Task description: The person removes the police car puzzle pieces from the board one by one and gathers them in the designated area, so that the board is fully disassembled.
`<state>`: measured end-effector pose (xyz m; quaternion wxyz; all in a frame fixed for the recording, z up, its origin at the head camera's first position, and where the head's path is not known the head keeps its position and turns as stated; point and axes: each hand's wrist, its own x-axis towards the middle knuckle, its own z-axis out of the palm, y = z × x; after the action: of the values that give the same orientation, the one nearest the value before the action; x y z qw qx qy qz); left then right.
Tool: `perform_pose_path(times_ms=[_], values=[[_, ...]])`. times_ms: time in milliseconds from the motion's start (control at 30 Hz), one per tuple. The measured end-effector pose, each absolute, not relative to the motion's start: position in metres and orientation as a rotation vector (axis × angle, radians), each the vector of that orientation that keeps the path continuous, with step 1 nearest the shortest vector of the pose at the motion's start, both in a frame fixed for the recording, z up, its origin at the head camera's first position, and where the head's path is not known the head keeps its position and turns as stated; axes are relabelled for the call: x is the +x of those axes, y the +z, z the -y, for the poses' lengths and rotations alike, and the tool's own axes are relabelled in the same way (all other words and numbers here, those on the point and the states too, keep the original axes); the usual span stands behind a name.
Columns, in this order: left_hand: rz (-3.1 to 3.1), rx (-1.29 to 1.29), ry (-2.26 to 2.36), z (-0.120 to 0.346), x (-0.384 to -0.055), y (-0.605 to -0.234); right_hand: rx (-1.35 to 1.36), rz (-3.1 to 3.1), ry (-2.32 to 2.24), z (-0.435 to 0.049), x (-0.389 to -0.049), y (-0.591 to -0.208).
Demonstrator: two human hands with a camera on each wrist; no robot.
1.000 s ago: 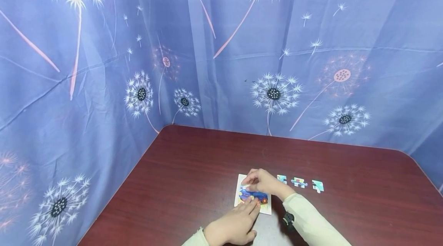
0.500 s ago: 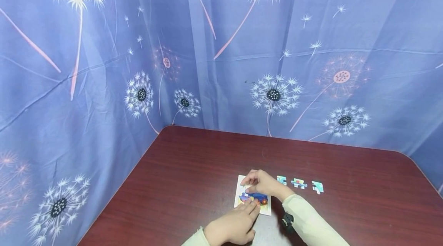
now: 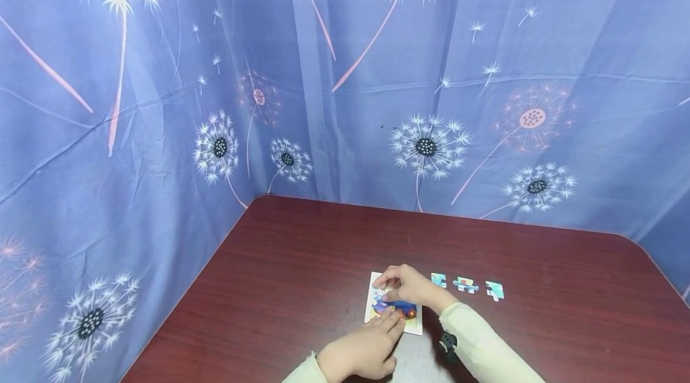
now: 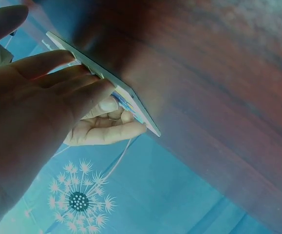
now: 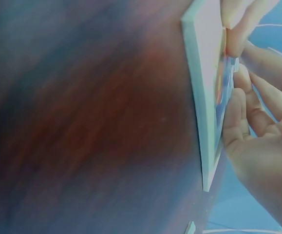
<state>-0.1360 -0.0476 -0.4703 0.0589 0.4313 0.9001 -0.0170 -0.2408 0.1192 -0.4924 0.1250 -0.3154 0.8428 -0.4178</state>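
A small jigsaw puzzle in a white frame (image 3: 414, 328), showing a blue car, lies on the table before me. My left hand (image 3: 368, 348) rests straight fingers on its near part. From the right, my right hand (image 3: 409, 287) reaches over the far part, its curled thumb and fingers pinching a small puzzle piece (image 5: 236, 64) at the picture's surface. The right hand covers much of that piece and the upper picture. In the left wrist view, the left fingers lie flat along the board (image 4: 138, 105).
Three loose jigsaw pieces lie right of the frame: a blue one (image 3: 438, 280), a multicoloured one (image 3: 466, 285) and a pale blue one (image 3: 494, 290). The dark red wooden table (image 3: 302, 257) meets a blue dandelion curtain (image 3: 345, 149) at its back and left.
Both hands stay nearly in place. The right thumb and fingers shift slightly at the puzzle's upper left, and the bit of picture visible beside them changes a little.
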Motion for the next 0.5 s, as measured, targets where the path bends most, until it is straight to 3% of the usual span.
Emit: perform_pose_path(times_ms=[500], values=[[-2.694, 1.241, -0.018, 0.0510, -0.1384, -0.4676, -0.950, -2.428, -1.213, -0.1191, -0.2400, -0.4902]])
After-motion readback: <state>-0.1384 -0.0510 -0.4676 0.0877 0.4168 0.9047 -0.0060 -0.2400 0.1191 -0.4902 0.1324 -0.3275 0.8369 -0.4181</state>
